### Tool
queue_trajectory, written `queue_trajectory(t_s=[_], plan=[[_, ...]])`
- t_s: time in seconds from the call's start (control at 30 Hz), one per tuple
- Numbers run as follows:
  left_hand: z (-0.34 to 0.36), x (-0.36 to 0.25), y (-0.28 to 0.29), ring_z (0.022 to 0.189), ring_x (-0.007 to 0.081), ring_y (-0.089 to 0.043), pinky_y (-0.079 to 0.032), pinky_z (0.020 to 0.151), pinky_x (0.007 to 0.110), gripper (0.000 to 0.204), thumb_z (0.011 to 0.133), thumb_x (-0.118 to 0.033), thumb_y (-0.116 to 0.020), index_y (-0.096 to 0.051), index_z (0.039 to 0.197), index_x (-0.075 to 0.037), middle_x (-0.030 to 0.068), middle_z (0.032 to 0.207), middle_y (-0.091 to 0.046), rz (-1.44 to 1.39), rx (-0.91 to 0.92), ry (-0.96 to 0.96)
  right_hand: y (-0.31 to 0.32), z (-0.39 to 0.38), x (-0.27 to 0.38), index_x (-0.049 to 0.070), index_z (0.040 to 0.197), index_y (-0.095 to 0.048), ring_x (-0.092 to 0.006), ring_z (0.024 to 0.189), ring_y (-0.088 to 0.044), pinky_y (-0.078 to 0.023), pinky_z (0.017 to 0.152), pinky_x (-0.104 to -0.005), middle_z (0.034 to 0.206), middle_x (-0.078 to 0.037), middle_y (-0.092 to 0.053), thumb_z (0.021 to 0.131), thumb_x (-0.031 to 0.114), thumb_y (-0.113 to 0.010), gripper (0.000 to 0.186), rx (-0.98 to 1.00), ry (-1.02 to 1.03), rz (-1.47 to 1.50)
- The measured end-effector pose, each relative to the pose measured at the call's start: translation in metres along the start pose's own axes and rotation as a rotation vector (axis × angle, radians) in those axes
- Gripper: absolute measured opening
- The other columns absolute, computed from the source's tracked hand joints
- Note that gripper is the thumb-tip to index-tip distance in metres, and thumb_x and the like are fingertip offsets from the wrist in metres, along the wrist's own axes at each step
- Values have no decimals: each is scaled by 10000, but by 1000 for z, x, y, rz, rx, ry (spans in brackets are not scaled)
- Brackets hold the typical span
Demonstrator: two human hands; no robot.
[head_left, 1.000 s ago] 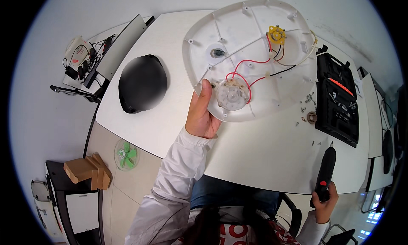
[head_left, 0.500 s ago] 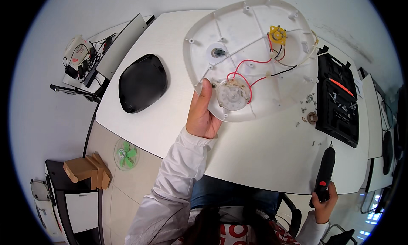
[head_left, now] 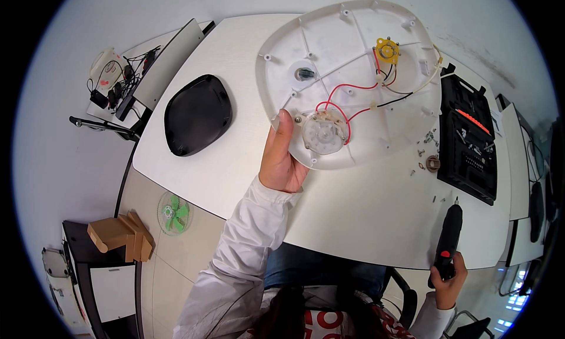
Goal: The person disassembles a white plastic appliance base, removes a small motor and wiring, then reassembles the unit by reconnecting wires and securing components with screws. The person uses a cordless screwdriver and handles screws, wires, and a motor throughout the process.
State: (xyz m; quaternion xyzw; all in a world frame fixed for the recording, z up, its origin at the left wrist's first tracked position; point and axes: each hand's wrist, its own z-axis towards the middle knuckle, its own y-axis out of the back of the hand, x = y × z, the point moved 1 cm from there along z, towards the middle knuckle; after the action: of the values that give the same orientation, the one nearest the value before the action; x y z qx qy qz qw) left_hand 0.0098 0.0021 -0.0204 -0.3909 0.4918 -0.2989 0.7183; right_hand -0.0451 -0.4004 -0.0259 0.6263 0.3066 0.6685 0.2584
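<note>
My left hand (head_left: 282, 156) grips the lower-left rim of a white plastic housing (head_left: 359, 127), thumb on top. Inside it sit a round translucent unit (head_left: 323, 139) and a small yellow part (head_left: 386, 50), joined by red, black and pale wires, plus a small shaft (head_left: 304, 74) at the left. My right hand (head_left: 447, 280) holds a black cordless screwdriver (head_left: 450, 233) with a red button, its tip pointing away from me over the table's near right part. Loose screws (head_left: 428, 138) and a brown round part (head_left: 432, 164) lie beside the housing.
The white table (head_left: 200, 186) carries a black tray-like shell (head_left: 197, 115) at left and an open black toolkit (head_left: 465, 180) at right. A desk with tangled cables (head_left: 118, 86) stands beyond. On the floor are a green fan blade (head_left: 176, 212) and cardboard boxes (head_left: 120, 236).
My left hand and the white housing have shifted slightly to the right and down. My right hand and the screwdriver have moved very slightly to the left.
</note>
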Motion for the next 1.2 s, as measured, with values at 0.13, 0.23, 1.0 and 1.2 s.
queue_trajectory(t_s=[0.13, 0.23, 1.0, 1.2], plan=[[0, 0, 0, 1100, 270, -577, -507, 934, 412, 478, 990, -388, -384, -393, 1289, -15, 170, 1199, -555, -35, 10, -2, 0, 0, -1, 14, 921, -539, -91, 562, -412, -354, 517, -232, 704, -20, -469, 618, 143, -683, 359, -3, 3, -8], [0, 1, 1, 1097, 272, -580, -507, 934, 413, 473, 991, -382, -385, -394, 1289, -15, 170, 1195, -560, -39, -5, -1, 0, 0, -1, 15, 925, -542, -90, 563, -410, -354, 518, -232, 705, -18, -471, 612, 145, -687, 369, -5, -1, -10], [-3, 3, 1, 1060, 257, -594, -522, 888, 404, 416, 974, -209, -465, -361, 1321, -5, 144, 1200, -548, 222, -40, -38, 14, 24, 52, 56, 992, -637, -245, 673, -651, -524, 580, -319, 927, -36, -625, 565, 199, -785, 473, 168, 344, -508], [-4, 1, 0, 1040, 259, -605, -531, 880, 413, 399, 981, -209, -448, -360, 1323, -24, 140, 1168, -566, 195, -86, -53, 9, 31, 48, 69, 1034, -627, -248, 696, -649, -530, 603, -327, 983, -44, -615, 568, 199, -797, 513, 180, 372, -523]])
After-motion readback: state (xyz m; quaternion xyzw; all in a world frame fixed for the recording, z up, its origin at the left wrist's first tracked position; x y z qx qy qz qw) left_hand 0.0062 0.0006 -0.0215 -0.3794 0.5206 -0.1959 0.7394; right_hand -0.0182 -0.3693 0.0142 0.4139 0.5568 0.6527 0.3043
